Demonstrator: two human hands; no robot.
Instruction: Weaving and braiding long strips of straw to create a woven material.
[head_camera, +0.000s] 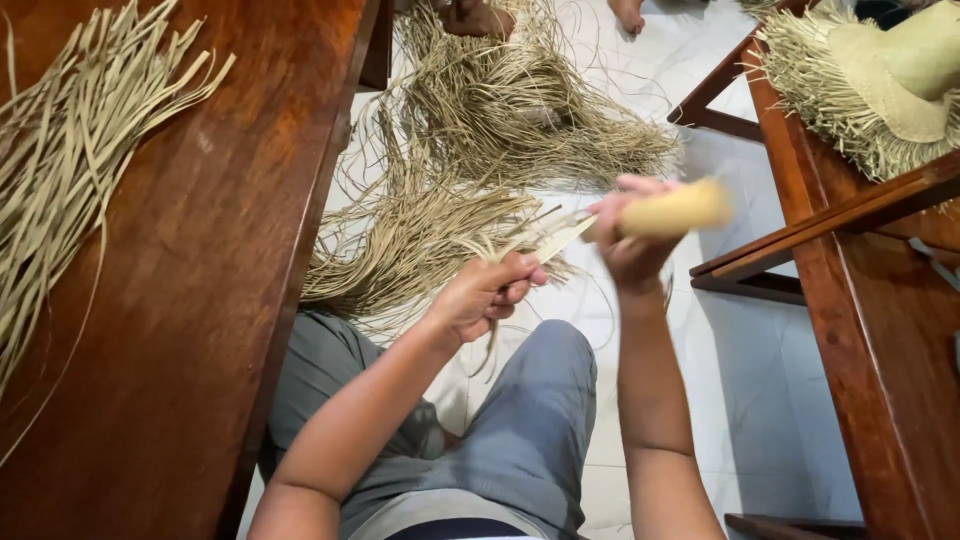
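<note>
— Hands first?
— Left hand, centre frame, pinches pale dried straw strips; right hand is closed round a blurred cream cylindrical handle touching them.
— Room?
— White tiled floor lies open lower right, between two dark wooden benches.
— Farther?
— One loose straw heap at top centre, one fringed woven straw hat upper right.

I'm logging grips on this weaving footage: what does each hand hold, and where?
Left hand pinches straw strands at their near ends; right hand grips a pale tool by its handle.
</note>
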